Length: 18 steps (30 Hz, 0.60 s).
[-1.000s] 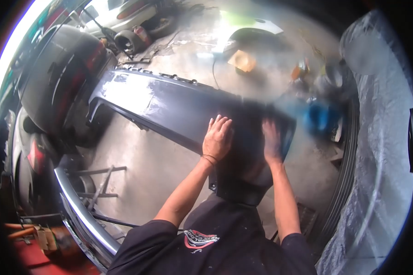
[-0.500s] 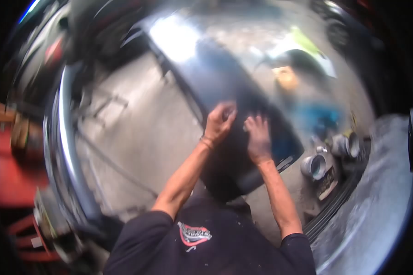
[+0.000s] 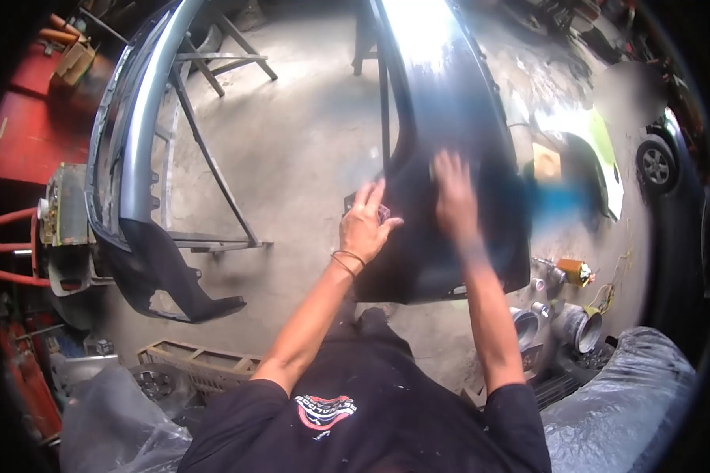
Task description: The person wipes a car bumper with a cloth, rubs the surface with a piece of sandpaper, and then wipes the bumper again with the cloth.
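Over a glossy, curved dark panel (image 3: 442,102), hands (image 3: 457,206).

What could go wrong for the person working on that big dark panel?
The left hand is right by the edge of the dark panel, so it might slip off or catch there. The right hand is blurred, probably moving quickly; any grit beneath it could scratch the surface. The round metal-looking containers on the floor nearby could be a trip hazard.

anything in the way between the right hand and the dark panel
Nothing visible stands between the right hand and the dark panel beneath it, though blur hides whether anything lies under the palm.
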Each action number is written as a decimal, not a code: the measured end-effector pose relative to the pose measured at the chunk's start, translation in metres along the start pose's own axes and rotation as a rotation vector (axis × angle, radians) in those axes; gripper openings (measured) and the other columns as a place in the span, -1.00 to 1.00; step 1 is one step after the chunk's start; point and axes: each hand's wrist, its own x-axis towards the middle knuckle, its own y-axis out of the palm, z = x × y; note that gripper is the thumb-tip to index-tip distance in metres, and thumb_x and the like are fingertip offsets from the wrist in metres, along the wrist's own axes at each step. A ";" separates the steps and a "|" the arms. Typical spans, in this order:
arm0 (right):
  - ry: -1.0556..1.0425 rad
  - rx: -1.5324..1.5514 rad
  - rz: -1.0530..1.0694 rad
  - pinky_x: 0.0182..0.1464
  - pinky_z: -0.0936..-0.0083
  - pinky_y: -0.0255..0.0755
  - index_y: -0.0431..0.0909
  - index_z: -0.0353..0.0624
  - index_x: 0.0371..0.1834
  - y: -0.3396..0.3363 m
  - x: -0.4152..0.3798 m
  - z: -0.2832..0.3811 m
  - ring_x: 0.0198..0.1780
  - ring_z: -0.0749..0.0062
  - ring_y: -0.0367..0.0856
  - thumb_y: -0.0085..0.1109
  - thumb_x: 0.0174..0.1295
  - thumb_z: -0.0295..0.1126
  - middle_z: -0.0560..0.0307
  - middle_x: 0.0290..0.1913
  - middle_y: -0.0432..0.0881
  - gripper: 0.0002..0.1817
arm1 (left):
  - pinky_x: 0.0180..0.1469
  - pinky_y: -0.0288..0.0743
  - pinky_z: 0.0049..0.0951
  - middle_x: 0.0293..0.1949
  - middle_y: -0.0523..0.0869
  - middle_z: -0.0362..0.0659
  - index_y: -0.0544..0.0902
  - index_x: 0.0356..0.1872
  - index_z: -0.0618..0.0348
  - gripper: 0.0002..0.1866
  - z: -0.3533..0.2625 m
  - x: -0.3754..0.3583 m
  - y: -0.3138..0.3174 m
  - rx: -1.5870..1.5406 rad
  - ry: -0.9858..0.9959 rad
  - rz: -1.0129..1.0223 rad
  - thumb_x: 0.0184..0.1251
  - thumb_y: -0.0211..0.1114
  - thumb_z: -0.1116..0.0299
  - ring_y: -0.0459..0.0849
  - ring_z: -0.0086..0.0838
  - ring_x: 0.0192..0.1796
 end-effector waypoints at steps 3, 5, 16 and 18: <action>-0.017 0.084 0.070 0.83 -0.18 0.09 0.60 -0.18 0.59 -0.022 -0.106 0.030 0.81 -0.21 0.27 0.07 0.44 -0.67 -0.20 0.69 0.51 -0.37 | 0.30 0.74 -0.03 0.49 0.63 0.02 0.45 0.71 0.04 -0.01 0.012 0.013 -0.001 0.006 0.031 0.133 0.28 0.71 0.04 0.77 0.06 0.35; 0.025 0.031 0.131 0.80 -0.15 0.17 0.64 -0.18 0.56 -0.034 -0.155 0.051 0.80 -0.14 0.32 0.10 0.44 -0.70 -0.16 0.67 0.55 -0.39 | 0.30 0.74 -0.05 0.48 0.64 0.00 0.44 0.71 0.06 0.01 0.009 0.012 -0.007 -0.027 0.029 0.163 0.25 0.73 0.07 0.78 0.04 0.33; -0.107 0.019 0.088 0.70 -0.04 0.37 0.61 -0.08 0.58 0.054 0.229 -0.069 0.60 -0.22 0.56 -0.08 0.58 -0.52 -0.14 0.60 0.61 -0.45 | 0.25 0.75 -0.09 0.46 0.62 -0.02 0.46 0.69 0.08 -0.02 0.012 0.022 -0.008 -0.130 0.007 0.135 0.22 0.73 0.21 0.78 -0.01 0.31; -0.013 0.051 0.174 0.65 0.03 0.45 0.67 0.09 0.53 0.082 0.303 -0.103 0.52 -0.15 0.64 0.02 0.61 -0.46 -0.08 0.59 0.62 -0.50 | 0.24 0.74 -0.10 0.45 0.62 -0.01 0.46 0.69 0.08 -0.01 0.013 0.025 -0.013 -0.162 0.002 0.164 0.21 0.73 0.25 0.79 -0.02 0.28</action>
